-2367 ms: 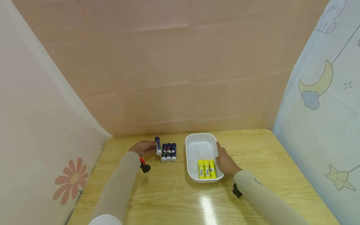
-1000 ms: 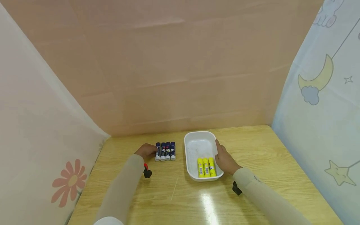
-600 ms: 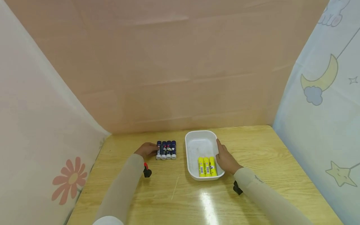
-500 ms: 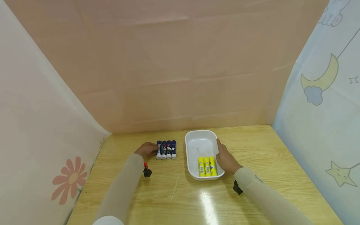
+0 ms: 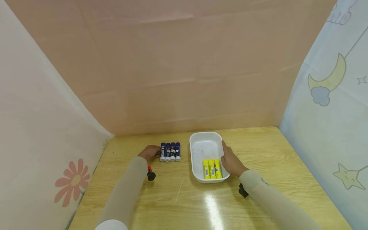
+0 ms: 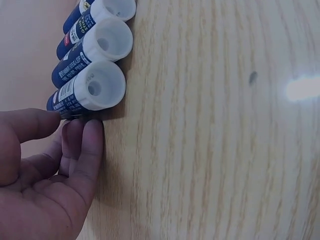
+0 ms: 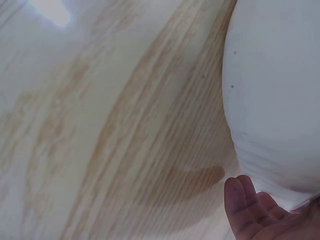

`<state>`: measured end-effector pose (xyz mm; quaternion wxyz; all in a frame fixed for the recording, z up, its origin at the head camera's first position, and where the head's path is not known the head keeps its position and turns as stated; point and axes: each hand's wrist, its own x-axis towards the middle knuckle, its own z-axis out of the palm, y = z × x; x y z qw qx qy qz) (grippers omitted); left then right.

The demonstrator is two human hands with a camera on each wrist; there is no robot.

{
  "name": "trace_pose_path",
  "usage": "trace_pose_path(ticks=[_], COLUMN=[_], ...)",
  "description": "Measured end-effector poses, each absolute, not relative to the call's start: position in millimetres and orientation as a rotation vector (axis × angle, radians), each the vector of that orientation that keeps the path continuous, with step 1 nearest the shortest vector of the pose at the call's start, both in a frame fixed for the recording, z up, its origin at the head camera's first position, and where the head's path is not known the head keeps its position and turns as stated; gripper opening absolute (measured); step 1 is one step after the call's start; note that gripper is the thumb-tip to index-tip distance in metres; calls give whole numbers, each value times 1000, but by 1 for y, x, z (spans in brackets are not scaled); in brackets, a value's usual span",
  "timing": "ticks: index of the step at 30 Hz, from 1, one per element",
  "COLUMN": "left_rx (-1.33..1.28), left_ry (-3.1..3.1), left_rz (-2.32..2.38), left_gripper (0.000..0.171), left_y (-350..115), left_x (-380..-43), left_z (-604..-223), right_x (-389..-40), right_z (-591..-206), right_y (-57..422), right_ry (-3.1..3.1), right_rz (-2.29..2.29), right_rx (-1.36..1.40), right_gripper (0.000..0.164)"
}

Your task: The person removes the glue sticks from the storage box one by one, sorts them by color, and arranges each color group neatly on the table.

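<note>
Several dark blue glue sticks (image 5: 170, 151) with white ends lie side by side in a row on the wooden table, left of a white tray (image 5: 201, 148). My left hand (image 5: 150, 152) is at the row's left end. In the left wrist view its fingertips are right beside the outermost glue stick (image 6: 100, 85), thumb and fingers apart and not wrapped around it. My right hand (image 5: 232, 163) grips the tray's right rim, thumb over the edge and fingers along the outer wall (image 7: 280, 100). Three yellow glue sticks (image 5: 212, 169) stand together inside the tray's near right part.
A tan backdrop (image 5: 184, 80) rises behind the table (image 5: 161, 198). Patterned cloths hang on both sides, the left one (image 5: 43, 127) with a flower, the right one (image 5: 325, 137) with a moon and star. Light glares on the table's front middle.
The blue glue stick that my left hand held up beside the others now lies at the row's left end, and the fingers have let go. My right hand has stayed on the tray.
</note>
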<state>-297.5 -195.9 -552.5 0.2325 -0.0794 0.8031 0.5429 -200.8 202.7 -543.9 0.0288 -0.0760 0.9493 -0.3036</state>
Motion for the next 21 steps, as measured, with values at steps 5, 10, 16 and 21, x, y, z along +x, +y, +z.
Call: trace_pose_path(ticks=[5, 10, 16, 21], left_rx=[-203, -215, -215, -216], left_ry=[2221, 2225, 2232, 2265], left_rz=[1479, 1469, 1467, 1437], left_gripper=[37, 39, 39, 40], left_y=[-197, -196, -196, -196], left_x=[-298, -296, -294, -294], left_z=[-554, -552, -549, -551], right_x=[-203, -201, -198, -198], right_z=[-543, -541, -539, -539], right_y=[202, 202, 201, 200], right_ry=[2935, 2941, 2971, 2956], right_rz=[-940, -937, -923, -923], right_rx=[-243, -263, -305, -275], right_gripper=[67, 66, 65, 65])
